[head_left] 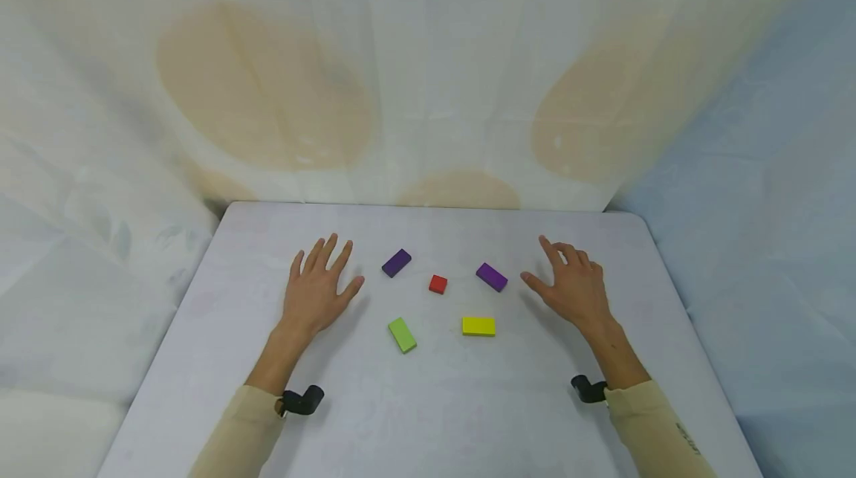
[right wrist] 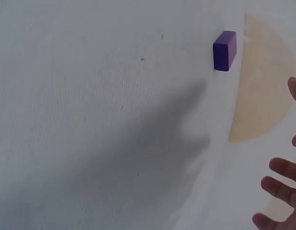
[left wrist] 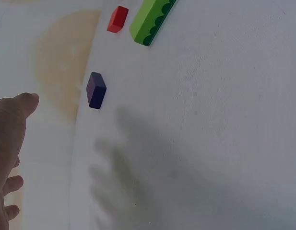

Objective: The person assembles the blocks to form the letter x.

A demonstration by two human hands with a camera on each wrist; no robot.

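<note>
Fingers spread and gripping nothing, I see my left hand (head_left: 317, 292) just left of one purple block (head_left: 397, 262) and my right hand (head_left: 571, 285) just right of the other purple block (head_left: 491, 277), on the white table (head_left: 428, 404).

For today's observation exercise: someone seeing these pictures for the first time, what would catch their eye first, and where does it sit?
Five small coloured blocks stand out on the white table: a red block in the middle, a purple block to its left, another purple block to its right, and a green block and yellow block nearer the person. The left hand and right hand flank them with fingers spread, holding nothing.
</note>
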